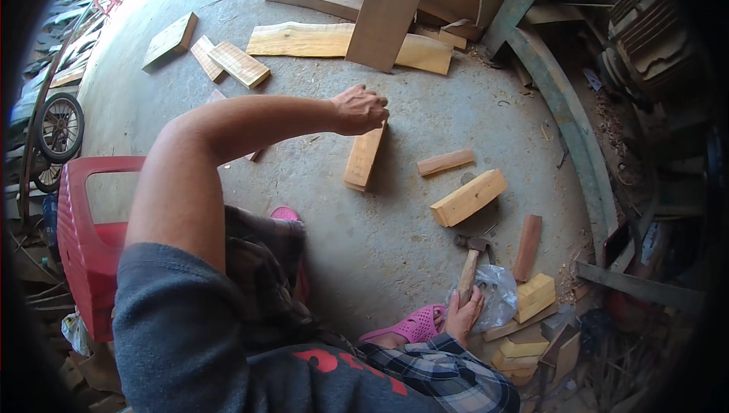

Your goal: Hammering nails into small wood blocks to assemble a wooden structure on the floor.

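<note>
Seen from the head camera, a person's left hand (pixel 361 109) is gripping the far end of a wooden block (pixel 364 156), which is resting on the concrete floor (pixel 304 174) ahead of the body. The right hand (pixel 465 316) is gripping the lower end of a hammer (pixel 468 270), beside a clear plastic bag (pixel 499 297) and a pink shoe (pixel 402 325). Between the 2 hands, a thin wooden strip (pixel 445 162) and a thick block (pixel 469 199) are lying near each other, while a reddish strip (pixel 528 248) is lying farther right. Beyond, a brown board (pixel 391 14) is crossing over a yellowish plank (pixel 300 39). A red plastic seat (pixel 80 261) is standing at left.
</note>
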The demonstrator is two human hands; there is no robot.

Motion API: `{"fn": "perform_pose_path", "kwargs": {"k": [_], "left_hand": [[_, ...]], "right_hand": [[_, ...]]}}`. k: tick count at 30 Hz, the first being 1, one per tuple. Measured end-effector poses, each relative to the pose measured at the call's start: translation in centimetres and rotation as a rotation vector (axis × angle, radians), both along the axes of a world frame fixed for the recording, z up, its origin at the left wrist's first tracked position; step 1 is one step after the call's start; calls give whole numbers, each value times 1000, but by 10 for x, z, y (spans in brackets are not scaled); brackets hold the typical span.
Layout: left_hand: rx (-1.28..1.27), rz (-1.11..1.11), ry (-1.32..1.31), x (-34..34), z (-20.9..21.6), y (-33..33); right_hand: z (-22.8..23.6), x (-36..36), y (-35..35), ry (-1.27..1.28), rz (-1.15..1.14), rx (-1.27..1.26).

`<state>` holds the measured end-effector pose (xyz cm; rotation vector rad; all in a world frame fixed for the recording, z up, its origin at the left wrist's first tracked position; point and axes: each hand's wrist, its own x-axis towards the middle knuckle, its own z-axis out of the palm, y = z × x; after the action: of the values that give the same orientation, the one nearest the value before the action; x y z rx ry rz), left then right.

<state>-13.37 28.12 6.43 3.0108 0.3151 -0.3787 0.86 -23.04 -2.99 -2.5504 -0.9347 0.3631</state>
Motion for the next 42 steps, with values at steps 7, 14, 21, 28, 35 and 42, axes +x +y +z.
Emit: {"fn": "perform_pose_path", "kwargs": {"k": [7, 14, 21, 28, 35, 42], "left_hand": [[-149, 728, 165, -170, -38, 61], [-155, 507, -85, -88, -30, 52], [-93, 288, -162, 98, -46, 76], [180, 521, -370, 212, -130, 127], [-74, 725, -30, 244, -112, 155], [186, 863, -313, 228, -150, 185]], "right_hand": [[-16, -2, 21, 181, -115, -112], [7, 5, 39, 72, -92, -227], [-7, 3, 49, 117, -138, -257], [-5, 9, 53, 332, -136, -361], [-1, 15, 49, 242, -96, -363], [-6, 14, 47, 291, -74, -386]]}}
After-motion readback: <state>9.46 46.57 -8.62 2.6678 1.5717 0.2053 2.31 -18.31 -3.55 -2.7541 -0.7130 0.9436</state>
